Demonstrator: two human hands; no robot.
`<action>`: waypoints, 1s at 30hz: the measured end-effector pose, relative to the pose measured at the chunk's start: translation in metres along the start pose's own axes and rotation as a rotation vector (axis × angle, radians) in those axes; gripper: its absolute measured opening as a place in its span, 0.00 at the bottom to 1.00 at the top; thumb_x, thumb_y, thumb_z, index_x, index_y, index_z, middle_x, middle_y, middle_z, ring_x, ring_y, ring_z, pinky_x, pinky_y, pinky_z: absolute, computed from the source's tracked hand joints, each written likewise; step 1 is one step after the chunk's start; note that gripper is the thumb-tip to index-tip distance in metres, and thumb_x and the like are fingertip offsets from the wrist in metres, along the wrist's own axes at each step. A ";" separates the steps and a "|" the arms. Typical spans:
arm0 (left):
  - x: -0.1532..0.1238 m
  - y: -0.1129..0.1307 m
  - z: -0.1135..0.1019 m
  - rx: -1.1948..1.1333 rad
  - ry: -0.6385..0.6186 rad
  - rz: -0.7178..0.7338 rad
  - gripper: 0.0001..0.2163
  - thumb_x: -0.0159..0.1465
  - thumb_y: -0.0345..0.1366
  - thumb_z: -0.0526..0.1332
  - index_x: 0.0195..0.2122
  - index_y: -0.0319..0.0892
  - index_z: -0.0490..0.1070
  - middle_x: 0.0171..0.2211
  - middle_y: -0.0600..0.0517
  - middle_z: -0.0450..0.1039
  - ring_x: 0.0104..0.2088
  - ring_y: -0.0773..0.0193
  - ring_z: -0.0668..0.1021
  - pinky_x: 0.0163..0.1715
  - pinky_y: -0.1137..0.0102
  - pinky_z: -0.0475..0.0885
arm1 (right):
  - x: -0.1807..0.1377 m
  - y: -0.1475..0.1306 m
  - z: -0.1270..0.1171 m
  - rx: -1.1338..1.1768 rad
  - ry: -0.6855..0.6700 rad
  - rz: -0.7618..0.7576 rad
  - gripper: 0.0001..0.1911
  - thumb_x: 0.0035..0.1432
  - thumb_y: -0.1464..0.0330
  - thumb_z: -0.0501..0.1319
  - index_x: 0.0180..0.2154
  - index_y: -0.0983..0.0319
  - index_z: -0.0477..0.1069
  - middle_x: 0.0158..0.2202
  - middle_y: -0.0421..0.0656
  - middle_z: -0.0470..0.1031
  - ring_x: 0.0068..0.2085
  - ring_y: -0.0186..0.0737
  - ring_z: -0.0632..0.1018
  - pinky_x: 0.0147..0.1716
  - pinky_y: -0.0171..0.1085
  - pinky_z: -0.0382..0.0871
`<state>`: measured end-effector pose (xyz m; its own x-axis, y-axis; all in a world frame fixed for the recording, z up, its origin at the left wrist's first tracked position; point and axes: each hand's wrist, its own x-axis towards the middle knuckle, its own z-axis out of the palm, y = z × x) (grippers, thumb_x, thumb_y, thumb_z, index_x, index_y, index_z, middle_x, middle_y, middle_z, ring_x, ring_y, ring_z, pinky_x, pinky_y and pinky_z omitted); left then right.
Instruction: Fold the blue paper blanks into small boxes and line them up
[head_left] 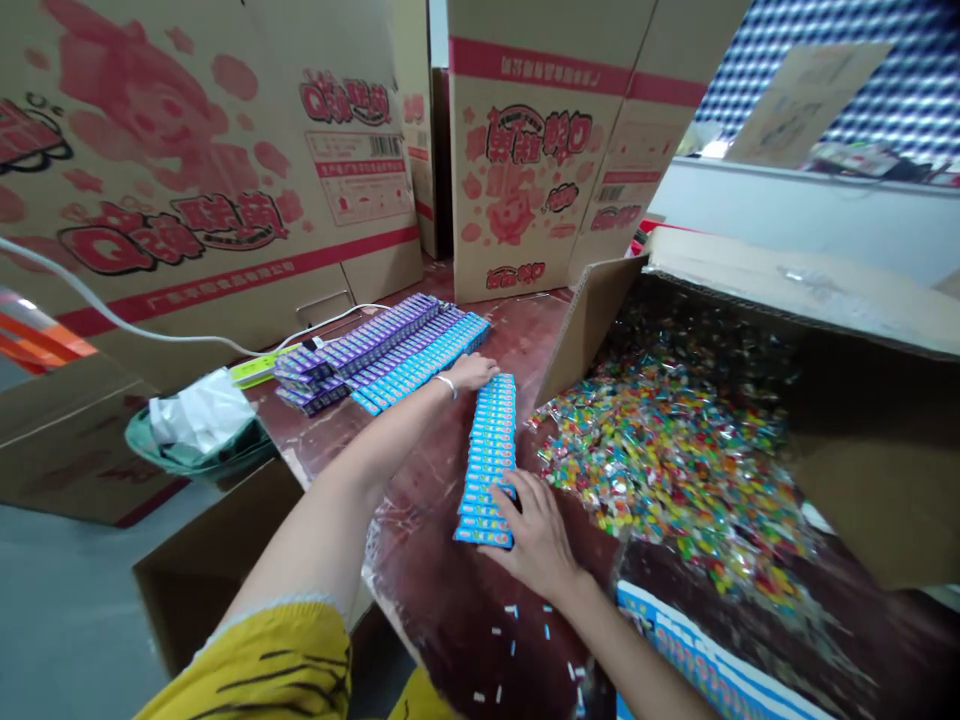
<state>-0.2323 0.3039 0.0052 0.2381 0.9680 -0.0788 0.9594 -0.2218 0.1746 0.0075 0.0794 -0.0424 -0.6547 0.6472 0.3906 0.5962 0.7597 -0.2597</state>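
Observation:
A long row of overlapping small blue packets lies on the dark red table. My left hand reaches to its far end, with bent fingertips against the last packets. Around the near right corner of the row curls my right hand, its thumb at the near end and its fingers along the edge and top. Left of my left hand lies another blue row. Behind that are stacked rows of purple packets.
An open carton on its side spills wrapped colourful candies at right. Tall printed cartons stand behind. A blue printed sheet lies at lower right, paper scraps near the front. A green basket with white plastic sits left; a white cable crosses there.

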 end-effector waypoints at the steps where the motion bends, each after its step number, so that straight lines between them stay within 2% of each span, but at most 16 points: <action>1: 0.013 -0.002 -0.003 0.014 -0.016 0.023 0.16 0.66 0.42 0.58 0.51 0.39 0.68 0.51 0.45 0.70 0.49 0.57 0.74 0.50 0.54 0.71 | 0.012 0.000 0.007 0.011 0.007 -0.017 0.40 0.47 0.55 0.71 0.59 0.61 0.64 0.59 0.53 0.64 0.60 0.57 0.62 0.61 0.57 0.57; 5: 0.060 -0.010 -0.010 0.056 -0.059 0.100 0.16 0.66 0.42 0.58 0.52 0.40 0.68 0.52 0.45 0.69 0.50 0.57 0.74 0.50 0.55 0.72 | 0.062 -0.003 0.036 0.044 0.024 0.010 0.39 0.48 0.56 0.70 0.58 0.62 0.64 0.58 0.53 0.66 0.61 0.55 0.62 0.63 0.56 0.51; 8: 0.090 -0.019 -0.014 0.076 -0.068 0.150 0.17 0.66 0.43 0.57 0.52 0.40 0.69 0.53 0.44 0.70 0.52 0.55 0.73 0.53 0.52 0.68 | 0.100 -0.004 0.054 0.054 0.033 0.042 0.38 0.49 0.56 0.68 0.58 0.62 0.63 0.58 0.53 0.66 0.61 0.55 0.62 0.64 0.57 0.46; 12: 0.125 -0.035 -0.021 0.109 -0.057 0.176 0.18 0.68 0.46 0.53 0.49 0.40 0.71 0.52 0.45 0.72 0.56 0.54 0.71 0.59 0.48 0.59 | 0.146 0.002 0.072 0.059 0.018 0.082 0.36 0.51 0.56 0.66 0.58 0.62 0.63 0.59 0.53 0.65 0.60 0.55 0.61 0.63 0.58 0.45; 16: 0.153 -0.050 -0.027 0.132 -0.048 0.171 0.19 0.69 0.47 0.50 0.50 0.42 0.72 0.53 0.45 0.73 0.56 0.54 0.71 0.58 0.51 0.59 | 0.181 0.009 0.084 0.046 0.018 0.142 0.34 0.52 0.56 0.65 0.58 0.61 0.62 0.59 0.52 0.64 0.60 0.56 0.61 0.62 0.59 0.45; 21: 0.173 -0.063 -0.028 0.138 -0.055 0.196 0.19 0.68 0.46 0.47 0.50 0.49 0.73 0.54 0.49 0.73 0.56 0.53 0.71 0.55 0.58 0.61 | 0.204 0.013 0.094 0.060 0.023 0.143 0.34 0.53 0.55 0.64 0.59 0.61 0.61 0.59 0.52 0.64 0.59 0.55 0.61 0.62 0.57 0.44; 30: 0.182 -0.084 -0.031 0.121 -0.080 0.205 0.20 0.68 0.47 0.46 0.54 0.49 0.71 0.57 0.49 0.71 0.57 0.52 0.70 0.56 0.56 0.60 | 0.221 0.011 0.103 0.092 0.023 0.162 0.37 0.52 0.51 0.64 0.59 0.61 0.61 0.59 0.53 0.63 0.60 0.55 0.60 0.62 0.59 0.42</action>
<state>-0.2745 0.5026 0.0067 0.4365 0.8899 -0.1323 0.8996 -0.4299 0.0768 -0.1785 0.2374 -0.0493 -0.5419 0.7609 0.3569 0.6472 0.6487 -0.4004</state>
